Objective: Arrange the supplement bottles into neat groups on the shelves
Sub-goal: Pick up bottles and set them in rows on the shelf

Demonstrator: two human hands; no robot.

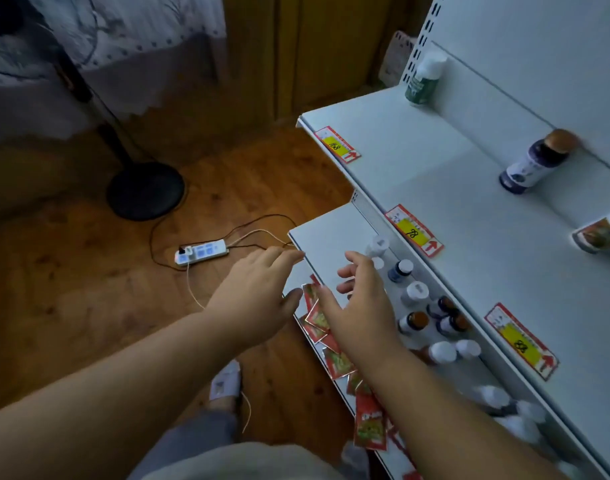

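Several supplement bottles (414, 294) with white or amber caps stand crowded along the back of the lower shelf (326, 244). My right hand (360, 306) hovers over that shelf beside them, fingers spread, holding nothing. My left hand (258, 289) reaches over the shelf's left front corner, fingers relaxed and empty. On the upper shelf (418, 161) stand a green-labelled white bottle (423, 79), a dark blue bottle with a brown cap (535, 161) and a red-labelled bottle (601, 233) at the right edge.
Red price tags (414, 230) hang on the shelf fronts. A white power strip (201, 252) with cables lies on the wooden floor, near a fan's black round base (146, 190). My slippered foot (225, 382) is below.
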